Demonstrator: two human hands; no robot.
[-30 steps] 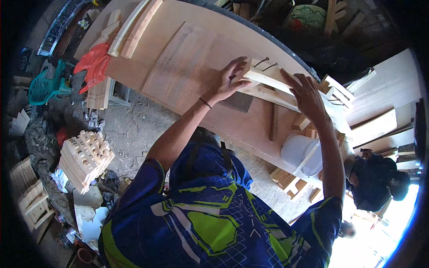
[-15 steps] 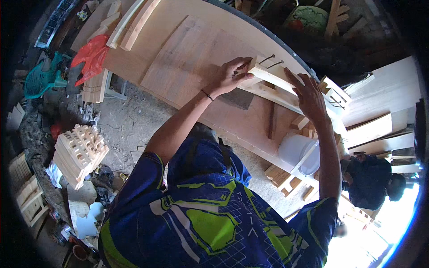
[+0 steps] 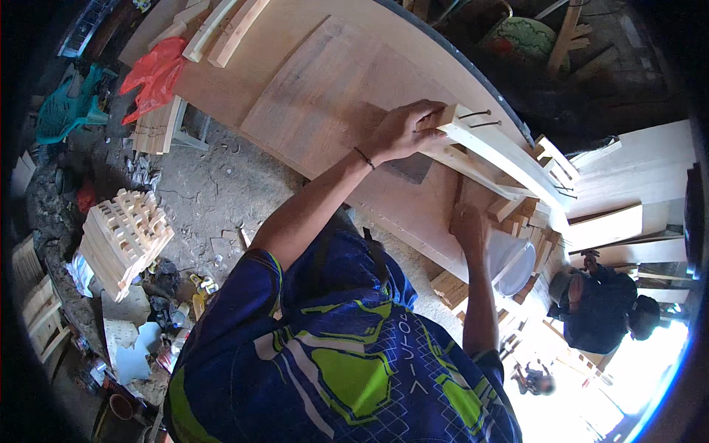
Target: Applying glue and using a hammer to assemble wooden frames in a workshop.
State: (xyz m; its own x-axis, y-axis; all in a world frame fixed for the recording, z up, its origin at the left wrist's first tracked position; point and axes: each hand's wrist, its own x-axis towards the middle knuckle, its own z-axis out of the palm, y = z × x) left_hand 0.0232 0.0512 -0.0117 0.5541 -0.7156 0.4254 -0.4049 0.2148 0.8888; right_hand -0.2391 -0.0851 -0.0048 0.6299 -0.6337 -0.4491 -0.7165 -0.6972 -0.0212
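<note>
My left hand (image 3: 410, 133) is closed around the near-left end of a pale wooden frame (image 3: 502, 155), tilted up on edge above the bench. Two nails (image 3: 480, 118) stick out of the frame's end beside my fingers, and more nails (image 3: 565, 192) show at its far right end. Lower down, my right hand (image 3: 470, 224) is closed on a brown wooden handle (image 3: 459, 188) lying on the bench; its other end is hidden. Under the frame, beyond my left hand, lies a dark flat piece (image 3: 410, 168).
The plywood-topped bench (image 3: 244, 88) carries a loose board (image 3: 317, 96) and wood strips (image 3: 238, 33). A white bucket (image 3: 515, 266) stands by wood blocks at right. A red plastic bag (image 3: 155, 74) hangs at left. Stacked wood pieces (image 3: 125, 244) sit on the floor. Another person (image 3: 600, 306) is at far right.
My right hand has left the frame, moved down toward me and closed on the brown handle. My left hand still holds the frame's end, which has shifted slightly right in the view.
</note>
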